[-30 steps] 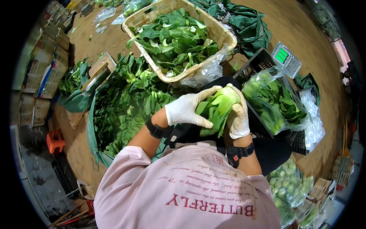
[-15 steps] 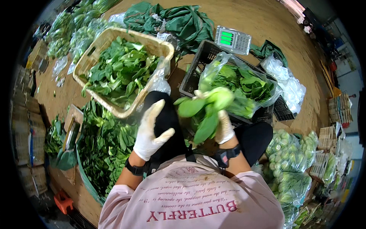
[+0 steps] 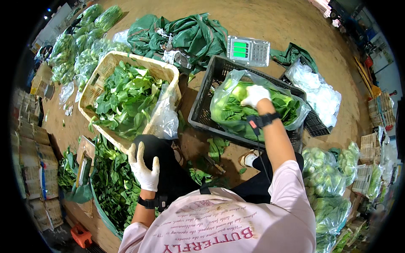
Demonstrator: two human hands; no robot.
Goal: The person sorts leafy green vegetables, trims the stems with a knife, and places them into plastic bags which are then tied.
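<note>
My right hand [image 3: 254, 95], in a white glove, reaches into a clear plastic bag [image 3: 222, 99] of leafy greens and presses a pale green bunch [image 3: 238, 90] down among them. The bag stands inside a black plastic crate [image 3: 203, 110]. Whether the fingers still grip the bunch is hidden by the leaves. My left hand [image 3: 143, 166], also gloved, rests spread on my dark-trousered knee and holds nothing. A black band sits on each wrist.
A tan wicker basket [image 3: 102, 71] of loose greens with a plastic bag on its rim stands left of the crate. A digital scale [image 3: 247, 50] lies behind it. Loose greens [image 3: 110, 181] pile at my left; filled bags [image 3: 327, 185] lie at the right, green cloth [image 3: 185, 33] behind.
Both hands held the bunch in front of me; the left hand let go and dropped to my knee, while the right carried the bunch forward into the bag in the crate.
</note>
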